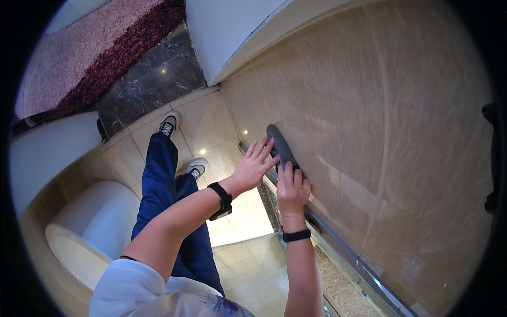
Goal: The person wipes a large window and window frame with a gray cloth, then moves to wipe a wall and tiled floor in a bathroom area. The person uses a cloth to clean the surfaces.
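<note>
A dark grey elongated item with a rounded far end lies against the beige tiled wall. Black parts show along its lower edge and near end; its exact kind is unclear. My right hand has its fingers curled over the near end, with the thumb side against the wall. My left hand reaches in from the left with its fingers spread. Some of its fingertips rest on the item's left side. On my left wrist is a black watch, and a black band circles my right wrist.
A metal rail runs along the wall's base beside a mosaic strip. A white toilet stands left of my legs. A dark marble threshold borders a pink and red rug. A white door-side wall juts out above.
</note>
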A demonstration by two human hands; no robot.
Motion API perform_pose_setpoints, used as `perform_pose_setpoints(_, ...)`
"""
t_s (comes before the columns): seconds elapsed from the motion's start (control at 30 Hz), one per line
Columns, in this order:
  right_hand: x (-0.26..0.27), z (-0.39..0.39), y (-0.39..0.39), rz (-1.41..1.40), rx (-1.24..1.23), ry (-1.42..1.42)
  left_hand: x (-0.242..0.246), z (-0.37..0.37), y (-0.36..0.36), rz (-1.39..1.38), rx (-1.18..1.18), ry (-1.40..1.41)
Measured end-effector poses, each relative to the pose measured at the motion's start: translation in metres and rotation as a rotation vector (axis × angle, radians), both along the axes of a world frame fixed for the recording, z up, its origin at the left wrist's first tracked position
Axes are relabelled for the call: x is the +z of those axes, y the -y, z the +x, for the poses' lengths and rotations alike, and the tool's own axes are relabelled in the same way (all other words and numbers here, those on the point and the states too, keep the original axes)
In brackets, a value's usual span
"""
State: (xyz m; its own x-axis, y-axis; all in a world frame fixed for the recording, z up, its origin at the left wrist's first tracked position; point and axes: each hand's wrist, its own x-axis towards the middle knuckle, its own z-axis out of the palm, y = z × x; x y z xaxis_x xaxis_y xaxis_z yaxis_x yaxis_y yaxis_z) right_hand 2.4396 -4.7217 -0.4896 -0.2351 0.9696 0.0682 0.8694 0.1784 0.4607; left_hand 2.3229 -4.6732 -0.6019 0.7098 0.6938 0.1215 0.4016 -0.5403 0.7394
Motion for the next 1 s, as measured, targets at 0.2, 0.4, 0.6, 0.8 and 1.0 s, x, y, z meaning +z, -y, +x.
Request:
perform_pose_setpoints(0.2, 0.101, -0.006, 0.017, 0.244, -0.112, -0.033, 0.068, 0.02, 0.001, 0.085, 0.07, 0.356)
perform_pose_setpoints(0.4, 0.127, -0.004, 0.041, 0.272, -0.14, 0.031, 0.089, 0.037, 0.03, 0.063, 0.076, 0.484)
perform_pose_setpoints(0.6, 0.037, 0.01, 0.062, 0.058, -0.092, -0.027, 0.028, 0.018, 0.063, -0.138, -0.077, 0.085)
perform_pose_setpoints(0.8, -0.007, 0.008, 0.041, -0.23, -0.23, -0.165, 0.011, -0.008, 0.063, -0.257, -0.148, -0.282)
perform_pose_setpoints(1.0, 0.035, -0.024, 0.043, 0.078, -0.535, -0.963, 0.066, -0.081, 0.014, -0.458, 0.025, 0.13)
